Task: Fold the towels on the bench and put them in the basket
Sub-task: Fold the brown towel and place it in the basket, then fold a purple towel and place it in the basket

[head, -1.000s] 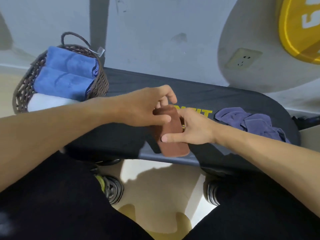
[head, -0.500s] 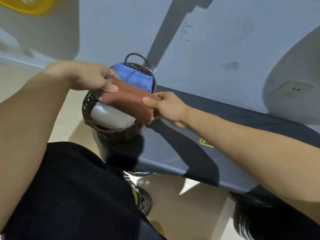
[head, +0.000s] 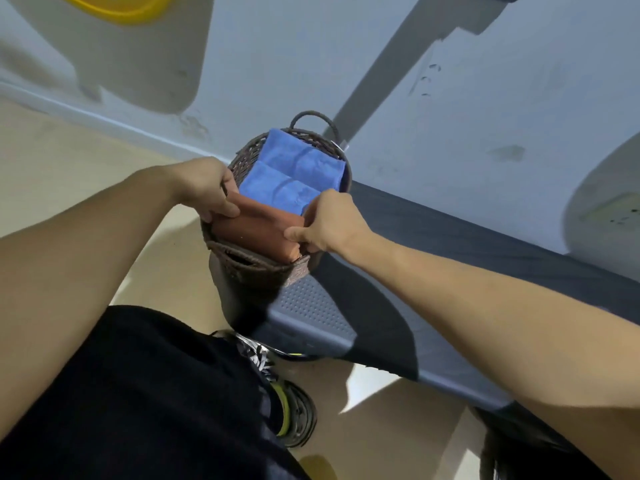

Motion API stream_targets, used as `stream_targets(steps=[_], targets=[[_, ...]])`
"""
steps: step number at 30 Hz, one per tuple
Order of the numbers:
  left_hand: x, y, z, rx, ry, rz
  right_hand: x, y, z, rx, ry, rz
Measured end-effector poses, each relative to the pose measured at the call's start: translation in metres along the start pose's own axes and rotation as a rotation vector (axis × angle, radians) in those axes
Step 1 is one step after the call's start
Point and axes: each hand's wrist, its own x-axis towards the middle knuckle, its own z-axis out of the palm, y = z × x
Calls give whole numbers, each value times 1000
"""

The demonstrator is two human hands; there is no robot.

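Observation:
A dark wicker basket (head: pixel 263 271) stands at the left end of the black bench (head: pixel 450 251). Two folded blue towels (head: pixel 298 174) lie in its far half. A folded brown towel (head: pixel 256 230) sits in the near half, down between the basket walls. My left hand (head: pixel 207 188) grips the brown towel's left end. My right hand (head: pixel 329 223) pinches its right end, thumb along the near edge. Whatever lies under the brown towel is hidden.
A grey wall rises right behind the bench, with a power socket (head: pixel 613 209) at the right. My black-trousered legs and sneakers (head: pixel 287 400) stand on the tan floor in front. A yellow disc (head: pixel 117 5) shows at the top left.
Both hands carried the folded brown towel from the bench's middle leftward to the basket and lowered it in beside the blue towels, covering the white towel seen there before.

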Motion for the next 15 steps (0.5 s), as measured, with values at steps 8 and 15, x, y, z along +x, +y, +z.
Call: stream_targets(steps=[8,15], targets=[[-20,56,-9,173,373,206,-20,12,-12,-46,100,-315],[-40,196,63,93,163,593,-99,125,-101,-24,-138,-127]])
